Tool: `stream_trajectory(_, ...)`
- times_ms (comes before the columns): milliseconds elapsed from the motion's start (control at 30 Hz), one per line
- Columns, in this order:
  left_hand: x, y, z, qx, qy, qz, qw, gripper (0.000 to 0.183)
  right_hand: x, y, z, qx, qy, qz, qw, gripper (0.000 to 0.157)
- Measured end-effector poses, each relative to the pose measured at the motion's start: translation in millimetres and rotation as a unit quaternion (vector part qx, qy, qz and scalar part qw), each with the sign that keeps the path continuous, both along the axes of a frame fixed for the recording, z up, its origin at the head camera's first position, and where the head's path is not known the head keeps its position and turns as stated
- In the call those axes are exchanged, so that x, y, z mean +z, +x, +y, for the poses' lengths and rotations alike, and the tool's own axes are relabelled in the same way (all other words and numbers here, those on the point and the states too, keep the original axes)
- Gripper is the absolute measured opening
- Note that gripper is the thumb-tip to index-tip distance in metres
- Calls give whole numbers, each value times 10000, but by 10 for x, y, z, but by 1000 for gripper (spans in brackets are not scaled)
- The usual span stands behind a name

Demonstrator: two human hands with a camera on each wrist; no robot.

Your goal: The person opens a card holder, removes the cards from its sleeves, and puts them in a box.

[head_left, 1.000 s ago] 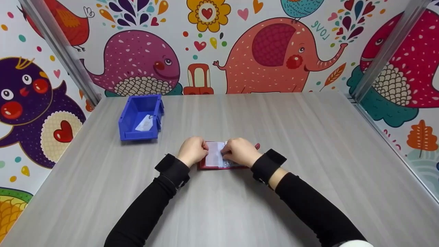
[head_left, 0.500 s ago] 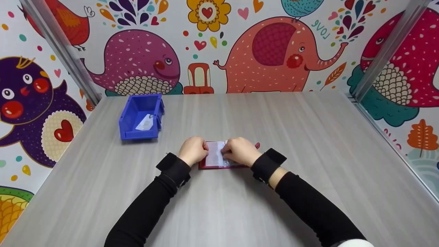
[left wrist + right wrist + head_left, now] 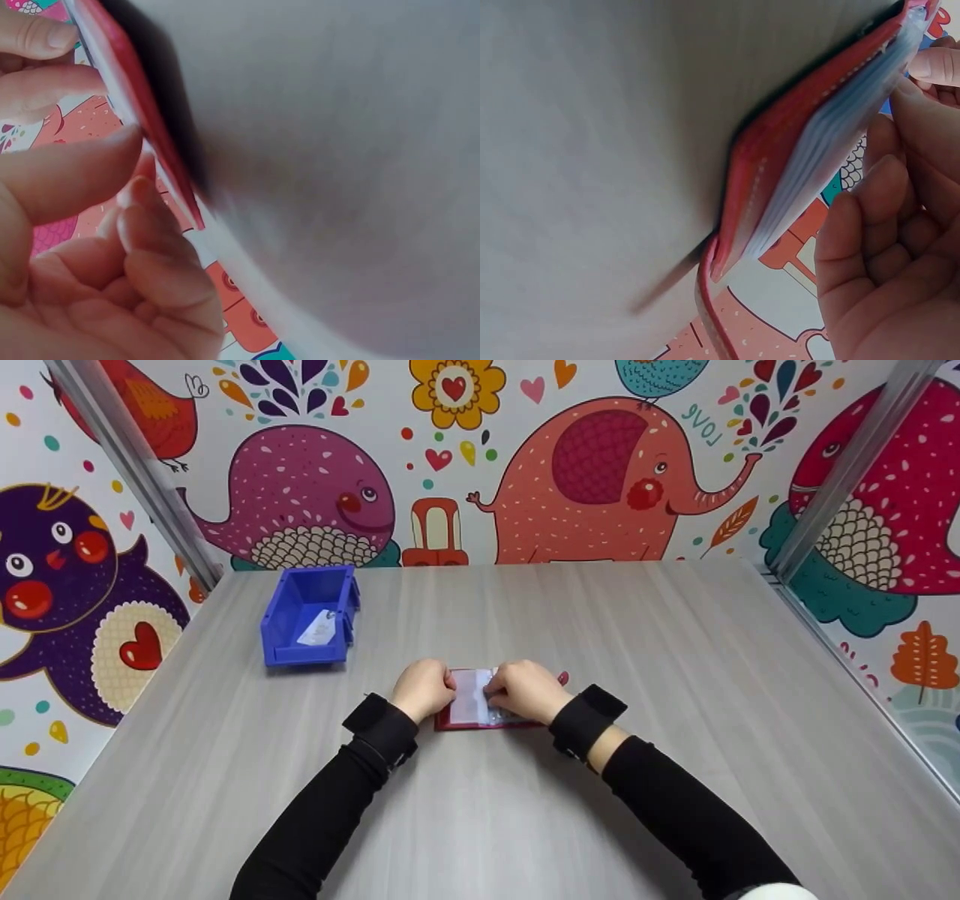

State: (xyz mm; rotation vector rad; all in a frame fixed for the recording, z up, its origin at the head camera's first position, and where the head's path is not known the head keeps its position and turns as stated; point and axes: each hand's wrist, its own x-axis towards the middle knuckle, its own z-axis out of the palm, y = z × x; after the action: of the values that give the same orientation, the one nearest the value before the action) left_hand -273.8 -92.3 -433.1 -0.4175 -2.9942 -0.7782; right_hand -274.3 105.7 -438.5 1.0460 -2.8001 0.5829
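Observation:
A red card holder (image 3: 442,726) lies spread on the table, a whitish sleeve page (image 3: 466,697) facing up. My left hand (image 3: 422,688) pinches its left edge; in the left wrist view the thumb presses on the red cover (image 3: 139,82) with curled fingers beside it. Over the right half, my right hand (image 3: 529,692) bends down, thumb and index finger pinching at the clear sleeves near the fold and covering much of that side. Stacked sleeves (image 3: 817,157) fan up from the stitched cover (image 3: 769,142) in the right wrist view, where a thin red strap (image 3: 706,292) sticks out.
A blue plastic bin (image 3: 304,655) with a white card (image 3: 318,630) inside stands at the table's back left. Wall panels with cartoon animals (image 3: 585,487) close off the back and sides. The grey wooden table (image 3: 480,810) extends around the hands.

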Motion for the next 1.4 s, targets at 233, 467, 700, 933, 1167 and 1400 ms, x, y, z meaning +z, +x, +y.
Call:
stream_trajectory(233,11,10,4,79,-22,-56,10000,6,4,-2,2,-31,-14,-75,10000,15)
stream_trajectory(467,6,7,18,161,-47,-139,9998,7,20,-13,48,-241,-76,-120,9996,13)
stream_trajectory(700,4,8,20,144,-33,-111,9998,7,58,-36,140,-543,-267,53,9982,15)
stream_trajectory(933,2,19,16,132,-5,-83,9999,7,85,-64,238,-608,-427,242,9969,15)
stream_trajectory(1167,4,20,18,144,13,-127,9998,6,105,-74,326,-718,-469,124,9962,17)
stream_trajectory(1400,11,11,23,204,13,-190,9996,7,110,-92,394,-760,-461,149,9959,16)
